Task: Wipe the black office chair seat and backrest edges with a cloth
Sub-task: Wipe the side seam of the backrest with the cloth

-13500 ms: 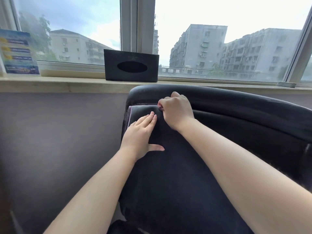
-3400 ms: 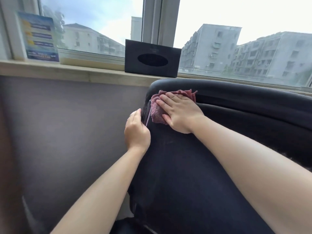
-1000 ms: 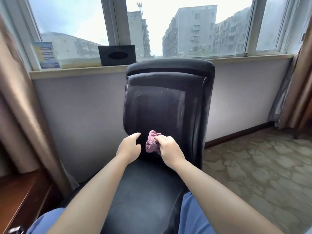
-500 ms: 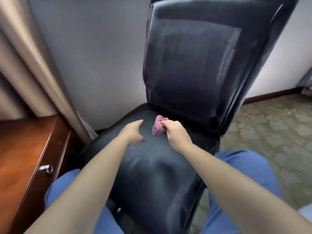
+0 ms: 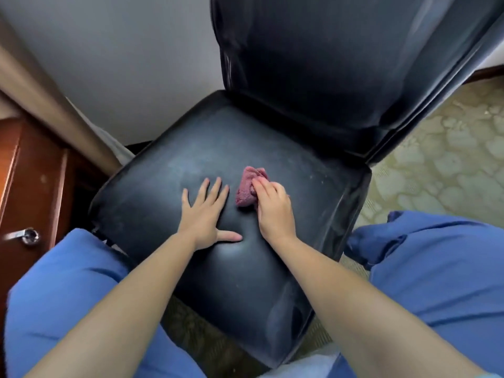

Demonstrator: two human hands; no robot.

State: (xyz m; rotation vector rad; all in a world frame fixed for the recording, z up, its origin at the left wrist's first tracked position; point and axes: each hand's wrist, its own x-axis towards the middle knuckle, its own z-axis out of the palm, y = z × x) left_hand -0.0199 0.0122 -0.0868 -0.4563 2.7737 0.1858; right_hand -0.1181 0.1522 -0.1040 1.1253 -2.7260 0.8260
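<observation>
The black office chair fills the middle of the head view, with its dusty seat (image 5: 152, 192) below me and its backrest (image 5: 313, 64) rising behind. A bunched pink-purple cloth (image 5: 245, 188) lies on the middle of the seat. My right hand (image 5: 274, 211) holds the cloth from its right side, fingers curled over it and pressing it onto the seat. My left hand (image 5: 206, 214) rests flat on the seat just left of the cloth, fingers spread, holding nothing.
A wooden cabinet (image 5: 35, 170) with a metal handle (image 5: 26, 236) stands close to the seat's left side, beside a beige curtain (image 5: 41, 96). A grey wall (image 5: 136, 50) is behind. My knees in blue trousers (image 5: 441, 274) flank the seat. Patterned carpet (image 5: 450, 156) lies to the right.
My view tipped down from the backrest to the seat. Both hands came down onto the seat: the left now lies flat, the right has set the cloth on the seat's middle.
</observation>
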